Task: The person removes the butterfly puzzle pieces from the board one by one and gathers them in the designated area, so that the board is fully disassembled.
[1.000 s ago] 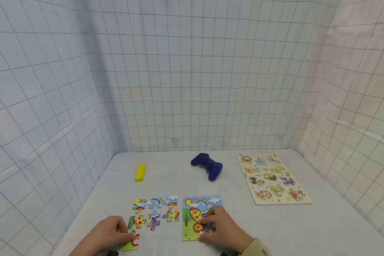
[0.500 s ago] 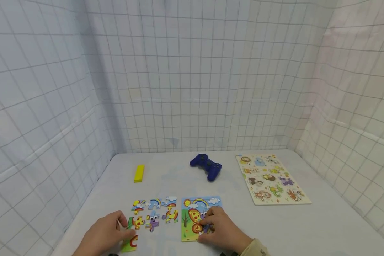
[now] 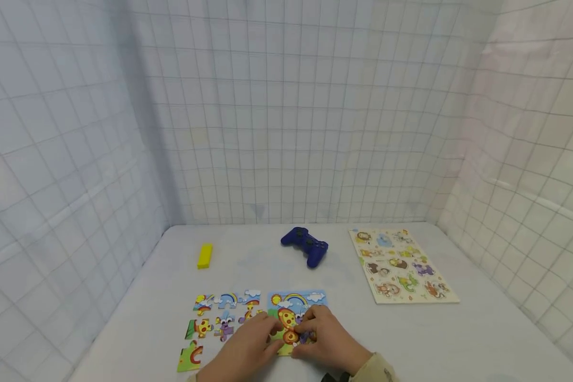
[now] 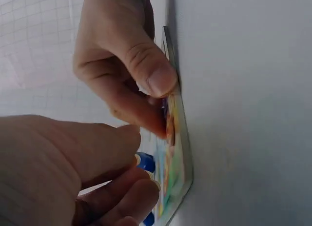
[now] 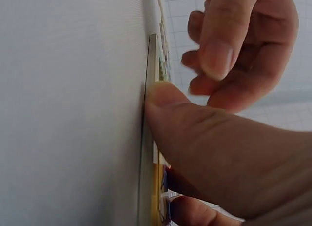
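Observation:
A square picture puzzle board (image 3: pixel 301 298), printed with a sun, rainbow and butterfly, lies in front of me. At its lower right my right hand (image 3: pixel 331 339) pinches a puzzle piece (image 3: pixel 307 338) with purple on it, thumb near the board's front edge; fingers cover much of it. In the right wrist view the thumb touches the board's edge (image 5: pixel 150 109). My left hand (image 3: pixel 243 347) hovers over the board's left side, thumb and fingers apart with nothing visible between them. To the left, several loose pieces lie in rows, including a green corner piece (image 3: pixel 188 358) and a giraffe piece (image 3: pixel 201 327).
Behind the board sits a dark blue game controller (image 3: pixel 306 246). A yellow block (image 3: pixel 205 256) lies at the back left, and an animal puzzle board (image 3: pixel 401 265) at the back right. Gridded white cloth walls (image 3: pixel 267 132) enclose the white table (image 3: pixel 410 345) on three sides.
My left hand has left the green corner piece and moved right, to the puzzle board beside my right hand. The right hand has stayed in place on the board.

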### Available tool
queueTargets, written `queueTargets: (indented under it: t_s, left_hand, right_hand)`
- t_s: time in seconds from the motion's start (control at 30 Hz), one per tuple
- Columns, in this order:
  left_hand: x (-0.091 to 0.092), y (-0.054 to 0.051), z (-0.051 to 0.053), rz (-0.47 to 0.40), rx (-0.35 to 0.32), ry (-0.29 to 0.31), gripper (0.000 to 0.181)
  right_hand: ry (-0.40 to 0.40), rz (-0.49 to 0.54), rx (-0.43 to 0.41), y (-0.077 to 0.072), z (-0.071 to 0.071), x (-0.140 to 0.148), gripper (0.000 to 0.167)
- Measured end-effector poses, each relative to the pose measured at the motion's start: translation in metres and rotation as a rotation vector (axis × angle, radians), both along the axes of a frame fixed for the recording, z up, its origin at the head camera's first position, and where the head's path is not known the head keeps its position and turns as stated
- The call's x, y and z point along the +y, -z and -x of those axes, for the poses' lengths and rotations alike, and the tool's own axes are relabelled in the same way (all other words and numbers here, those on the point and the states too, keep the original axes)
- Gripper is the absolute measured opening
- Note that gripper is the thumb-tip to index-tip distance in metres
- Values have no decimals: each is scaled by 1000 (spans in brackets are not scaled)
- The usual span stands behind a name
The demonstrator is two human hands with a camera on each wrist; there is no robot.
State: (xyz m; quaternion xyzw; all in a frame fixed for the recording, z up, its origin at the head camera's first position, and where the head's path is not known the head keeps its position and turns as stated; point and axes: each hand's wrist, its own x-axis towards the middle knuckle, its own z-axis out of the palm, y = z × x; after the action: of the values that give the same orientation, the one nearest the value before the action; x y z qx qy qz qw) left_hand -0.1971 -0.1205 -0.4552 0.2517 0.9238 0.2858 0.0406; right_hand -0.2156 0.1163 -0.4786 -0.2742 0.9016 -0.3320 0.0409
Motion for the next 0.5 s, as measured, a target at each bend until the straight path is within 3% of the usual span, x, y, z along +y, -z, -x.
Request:
queueTargets:
  t_s: [0.23, 0.5]
  left_hand:
    - [18, 13, 11, -7, -21, -41, 11]
    - [17, 24, 12, -115, 55, -21, 7]
  right_hand:
    - [-2, 5, 4, 0, 1, -2, 44]
    - [70, 11, -6, -5, 4, 8, 53]
